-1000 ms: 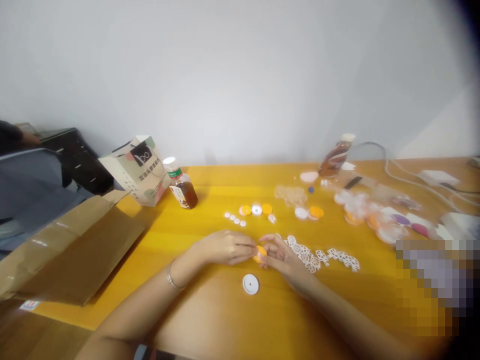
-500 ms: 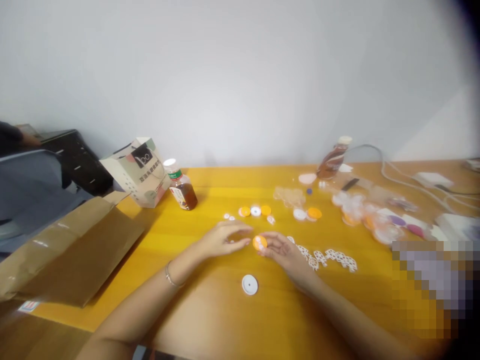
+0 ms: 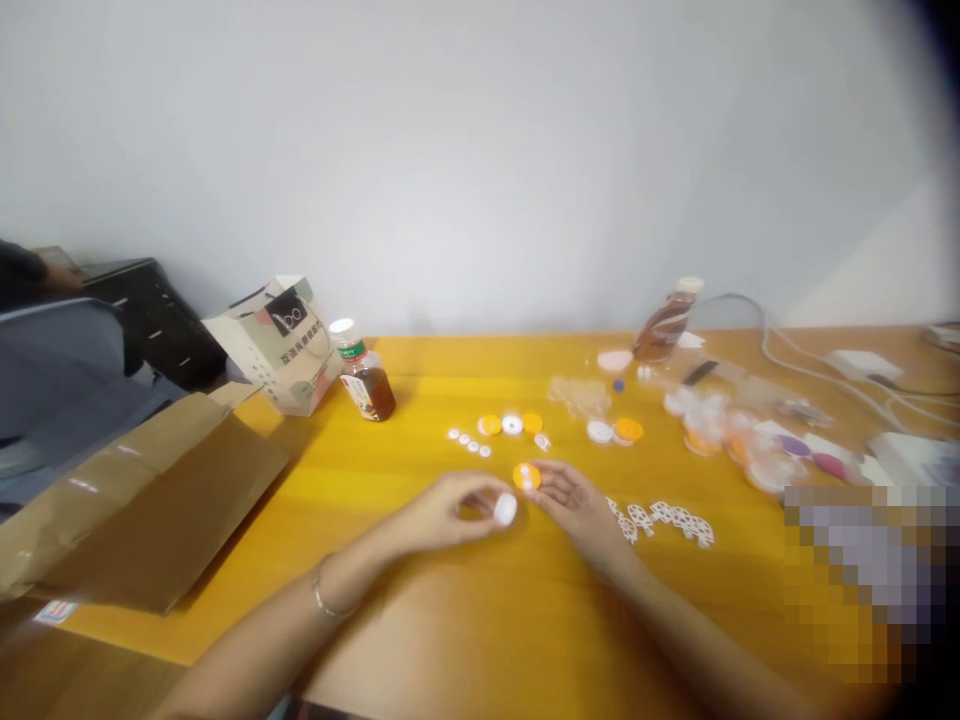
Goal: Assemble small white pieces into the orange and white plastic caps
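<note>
Orange disc (image 3: 527, 476), one, is held above the middle of the table (image 3: 450, 640) in the head view; the right hand (image 3: 574, 503) has it in a narrow grip at its right rim. One white disc (image 3: 505, 510) is in the left hand (image 3: 442, 513), its grip curled around to pinch the rim, just beside the orange one. Toward the far edge lie four small white rings (image 3: 473, 447) in a slanting line, a row of three discs (image 3: 512, 425) and a pair of discs (image 3: 628, 431). Two bottles (image 3: 368, 387) stand nearer that edge. White cut-out wheels (image 3: 682, 520) lie right of the right hand, too blurred to count. Both hands are well in from the near edge, with room to move on that side; brown packaging (image 3: 150, 500) lies along the left edge. Pale blotches mark the orange face; the white one looks plain and tilted.
</note>
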Demonstrator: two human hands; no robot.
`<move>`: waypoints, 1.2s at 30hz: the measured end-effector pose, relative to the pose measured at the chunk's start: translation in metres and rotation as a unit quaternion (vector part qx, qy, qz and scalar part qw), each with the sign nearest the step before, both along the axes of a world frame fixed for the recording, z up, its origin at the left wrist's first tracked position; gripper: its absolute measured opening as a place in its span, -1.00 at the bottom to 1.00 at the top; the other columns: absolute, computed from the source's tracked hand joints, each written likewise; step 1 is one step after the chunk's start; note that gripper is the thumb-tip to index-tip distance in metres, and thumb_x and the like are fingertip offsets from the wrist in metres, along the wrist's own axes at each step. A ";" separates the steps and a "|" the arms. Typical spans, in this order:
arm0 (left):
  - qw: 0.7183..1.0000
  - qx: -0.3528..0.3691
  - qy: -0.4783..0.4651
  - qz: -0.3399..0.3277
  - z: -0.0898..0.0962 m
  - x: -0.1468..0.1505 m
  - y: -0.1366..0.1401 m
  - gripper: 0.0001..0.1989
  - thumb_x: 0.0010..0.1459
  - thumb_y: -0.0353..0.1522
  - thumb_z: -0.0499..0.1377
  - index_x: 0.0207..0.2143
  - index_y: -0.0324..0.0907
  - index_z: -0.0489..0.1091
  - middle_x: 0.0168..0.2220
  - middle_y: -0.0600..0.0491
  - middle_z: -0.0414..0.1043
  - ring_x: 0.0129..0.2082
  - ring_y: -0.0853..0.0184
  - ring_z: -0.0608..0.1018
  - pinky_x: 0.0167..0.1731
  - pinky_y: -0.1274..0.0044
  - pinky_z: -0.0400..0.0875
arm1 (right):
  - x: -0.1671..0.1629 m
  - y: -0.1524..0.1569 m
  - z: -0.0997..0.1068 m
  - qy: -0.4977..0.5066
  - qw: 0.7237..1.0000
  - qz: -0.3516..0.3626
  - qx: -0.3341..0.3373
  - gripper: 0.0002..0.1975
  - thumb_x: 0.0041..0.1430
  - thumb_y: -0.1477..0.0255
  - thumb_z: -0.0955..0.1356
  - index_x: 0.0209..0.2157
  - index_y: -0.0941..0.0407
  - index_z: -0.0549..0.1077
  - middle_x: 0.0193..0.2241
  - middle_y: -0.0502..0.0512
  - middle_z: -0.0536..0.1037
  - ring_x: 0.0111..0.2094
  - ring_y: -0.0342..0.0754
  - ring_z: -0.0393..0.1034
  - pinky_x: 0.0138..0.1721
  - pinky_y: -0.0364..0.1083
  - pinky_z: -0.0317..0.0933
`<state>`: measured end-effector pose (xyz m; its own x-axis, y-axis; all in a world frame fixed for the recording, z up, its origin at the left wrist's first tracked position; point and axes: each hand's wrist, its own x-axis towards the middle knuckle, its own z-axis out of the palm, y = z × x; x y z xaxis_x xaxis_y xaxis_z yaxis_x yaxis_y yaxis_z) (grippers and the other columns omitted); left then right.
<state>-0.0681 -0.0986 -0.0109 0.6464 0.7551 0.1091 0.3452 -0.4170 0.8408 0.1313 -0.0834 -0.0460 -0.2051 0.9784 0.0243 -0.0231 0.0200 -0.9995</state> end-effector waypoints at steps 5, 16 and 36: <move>0.973 -0.145 -0.167 0.072 -0.008 -0.005 0.015 -0.65 0.06 -0.40 0.12 -0.07 -0.26 0.20 -0.16 -0.10 0.37 -0.18 0.33 0.46 -0.13 0.44 0.32 | -0.003 -0.005 -0.003 -0.020 0.999 -0.010 0.040 -0.61 -0.13 0.27 0.41 -0.23 0.09 0.33 -0.40 0.08 0.52 -0.33 -0.02 0.43 -0.17 0.00 0.31; 0.984 -0.080 -0.138 0.080 -0.006 0.006 0.004 -0.66 0.07 -0.45 0.10 -0.07 -0.25 0.19 -0.15 -0.11 0.37 -0.18 0.34 0.46 -0.12 0.42 0.34 | -0.003 -0.014 -0.001 -0.036 0.996 0.040 0.074 -0.68 -0.05 0.32 0.37 -0.20 0.06 0.35 -0.29 0.11 0.52 -0.25 0.02 0.44 -0.12 0.07 0.32; 0.957 0.258 0.113 0.066 -0.012 0.005 -0.004 -0.66 0.17 -0.38 -0.03 0.01 -0.20 0.14 -0.12 -0.06 0.33 -0.15 0.36 0.42 -0.15 0.49 0.36 | -0.005 -0.017 -0.001 -0.026 0.993 0.091 0.070 -0.72 -0.01 0.40 0.35 -0.19 0.02 0.35 -0.32 0.04 0.55 -0.26 0.00 0.45 -0.13 0.01 0.32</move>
<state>-0.0628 -0.1031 -0.0228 0.6008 0.7144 0.3588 0.5718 -0.6977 0.4316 0.1261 -0.1007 -0.0474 -0.3836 0.9124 0.1426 0.0124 0.1595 -0.9871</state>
